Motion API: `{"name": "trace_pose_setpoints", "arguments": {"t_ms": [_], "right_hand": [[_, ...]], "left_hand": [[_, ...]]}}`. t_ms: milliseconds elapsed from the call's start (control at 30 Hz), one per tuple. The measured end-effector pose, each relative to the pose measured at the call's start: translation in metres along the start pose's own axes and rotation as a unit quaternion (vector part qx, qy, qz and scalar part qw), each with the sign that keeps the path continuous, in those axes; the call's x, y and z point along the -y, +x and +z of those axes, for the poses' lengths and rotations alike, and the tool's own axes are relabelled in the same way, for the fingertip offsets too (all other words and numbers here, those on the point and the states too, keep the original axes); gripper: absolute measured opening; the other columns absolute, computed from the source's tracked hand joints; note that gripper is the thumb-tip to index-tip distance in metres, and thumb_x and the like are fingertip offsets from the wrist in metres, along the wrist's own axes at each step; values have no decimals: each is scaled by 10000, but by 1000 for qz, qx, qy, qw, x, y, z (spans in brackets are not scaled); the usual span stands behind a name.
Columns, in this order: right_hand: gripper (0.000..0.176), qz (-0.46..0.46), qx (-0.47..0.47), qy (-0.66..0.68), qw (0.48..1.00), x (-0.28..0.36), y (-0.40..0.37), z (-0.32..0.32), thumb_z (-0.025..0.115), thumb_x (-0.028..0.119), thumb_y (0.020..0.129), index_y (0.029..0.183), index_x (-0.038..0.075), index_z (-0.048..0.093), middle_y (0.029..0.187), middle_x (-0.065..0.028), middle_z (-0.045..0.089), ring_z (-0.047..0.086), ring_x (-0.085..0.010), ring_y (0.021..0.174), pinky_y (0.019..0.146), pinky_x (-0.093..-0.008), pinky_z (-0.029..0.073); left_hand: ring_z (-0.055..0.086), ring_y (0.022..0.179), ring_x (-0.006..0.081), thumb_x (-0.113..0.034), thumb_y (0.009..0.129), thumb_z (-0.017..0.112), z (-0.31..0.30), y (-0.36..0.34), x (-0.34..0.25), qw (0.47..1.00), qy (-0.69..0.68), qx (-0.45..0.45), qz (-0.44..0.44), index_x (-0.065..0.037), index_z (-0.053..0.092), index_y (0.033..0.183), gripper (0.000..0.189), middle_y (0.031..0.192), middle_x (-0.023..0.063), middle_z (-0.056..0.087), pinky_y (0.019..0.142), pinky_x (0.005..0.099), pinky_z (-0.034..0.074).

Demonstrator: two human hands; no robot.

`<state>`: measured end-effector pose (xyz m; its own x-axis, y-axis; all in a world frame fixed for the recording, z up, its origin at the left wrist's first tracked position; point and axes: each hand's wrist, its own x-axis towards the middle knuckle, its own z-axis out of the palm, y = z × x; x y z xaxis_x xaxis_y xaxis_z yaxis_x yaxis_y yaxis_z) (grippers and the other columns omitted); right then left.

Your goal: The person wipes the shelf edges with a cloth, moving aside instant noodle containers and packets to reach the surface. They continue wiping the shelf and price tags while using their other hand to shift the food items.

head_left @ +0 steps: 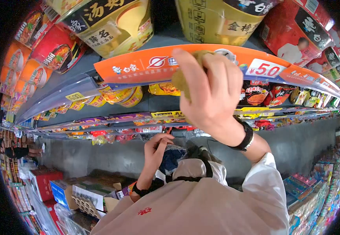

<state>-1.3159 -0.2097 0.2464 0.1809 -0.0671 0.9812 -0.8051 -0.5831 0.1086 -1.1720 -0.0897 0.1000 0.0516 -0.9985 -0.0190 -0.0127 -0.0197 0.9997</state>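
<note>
My right hand (213,86), with a black band on its wrist, presses a yellow-brown cloth (180,81) against the orange label strip (138,62) of the upper shelf. The fingers are bent over the cloth and hide part of it. Lower down and to the left is my left hand (159,145), its fingers curled near the lower shelf edge. Whether anything is between them is too small to tell. A white 5.0 price label (264,68) is on the strip, right of my right hand.
Yellow noodle tubs (111,29) and a red tub (291,31) stand above the strip. Packaged noodles (164,89) lie on the shelf below. Cardboard boxes (87,192) are at lower left. A person (21,152) is at the far left.
</note>
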Motion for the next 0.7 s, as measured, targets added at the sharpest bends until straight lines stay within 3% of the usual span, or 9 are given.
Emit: {"name": "trace_pose_setpoints", "arguments": {"t_ms": [100, 267, 433, 467, 600, 700], "right_hand": [[299, 14, 4, 20, 1000, 23, 3, 13, 570, 130, 642, 941, 117, 574, 774, -56, 484, 494, -205, 734, 618, -309, 412], [364, 37, -79, 27, 996, 56, 5, 39, 582, 107, 623, 987, 127, 599, 795, -35, 491, 486, -194, 725, 613, -297, 384], [438, 43, 7, 80, 996, 34, -2, 19, 635, 111, 570, 1004, 134, 578, 832, -36, 528, 502, -207, 754, 665, -320, 368], [333, 35, 28, 44, 998, 26, 3, 11, 561, 171, 644, 972, 110, 559, 746, -20, 471, 477, -187, 711, 655, -328, 359], [488, 30, 50, -24, 998, -10, -7, -13, 577, 98, 501, 988, 114, 562, 831, -48, 533, 502, -235, 771, 717, -361, 355], [526, 39, 45, -49, 997, -23, -9, -24, 581, 79, 479, 1004, 92, 556, 875, -53, 547, 499, -246, 782, 732, -363, 352]], "left_hand": [[564, 732, 106, -50, 866, 437, -11, 2, 4, 1000, 30, 3, 4, 22, 574, 898, 158, 795, 56, 594, 687, 216, 426], [566, 727, 104, -40, 861, 438, -23, 6, 1, 998, 35, 36, 34, 19, 575, 894, 153, 792, 58, 600, 670, 212, 424], [571, 715, 107, -38, 857, 441, -42, 16, -1, 997, 26, 59, 29, 18, 577, 895, 152, 835, 68, 599, 662, 210, 426], [571, 714, 107, -40, 857, 440, -45, 17, -2, 997, 30, 61, 30, 20, 577, 896, 154, 839, 70, 596, 660, 210, 425], [571, 720, 107, -48, 857, 442, -56, 21, -3, 996, 48, 65, 43, 23, 575, 896, 155, 832, 69, 592, 657, 211, 419], [572, 728, 113, -44, 854, 444, -67, 20, -1, 996, 50, 55, 39, 20, 574, 892, 150, 838, 70, 590, 656, 217, 417]]}}
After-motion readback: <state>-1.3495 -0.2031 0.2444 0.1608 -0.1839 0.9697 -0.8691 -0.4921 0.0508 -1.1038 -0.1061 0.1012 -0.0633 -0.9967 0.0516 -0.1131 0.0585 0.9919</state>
